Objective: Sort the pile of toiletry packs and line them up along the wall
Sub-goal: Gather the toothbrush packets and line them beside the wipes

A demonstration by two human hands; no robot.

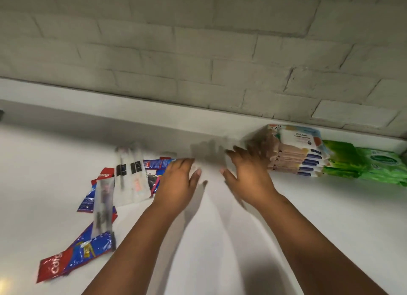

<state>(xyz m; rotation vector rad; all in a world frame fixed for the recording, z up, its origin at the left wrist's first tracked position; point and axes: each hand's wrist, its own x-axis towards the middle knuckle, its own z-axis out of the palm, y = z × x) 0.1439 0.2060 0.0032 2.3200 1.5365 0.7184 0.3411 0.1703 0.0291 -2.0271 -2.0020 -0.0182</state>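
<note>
Both hands, left hand (176,184) and right hand (246,173), hover spread open, holding nothing. Toothpaste packs (92,248) are scattered near the worktop's (220,239) left edge. Wipes packs (295,153) are stacked at the back edge.

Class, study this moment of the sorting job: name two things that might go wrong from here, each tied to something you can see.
1. The right hand is open right beside the stack of pink wipe packs; a knock might topple it against the green wipe packs.
2. The left hand hovers open over loose toothpaste sachets and clear toothbrush packs that overlap; a sweep may scatter them.
</note>
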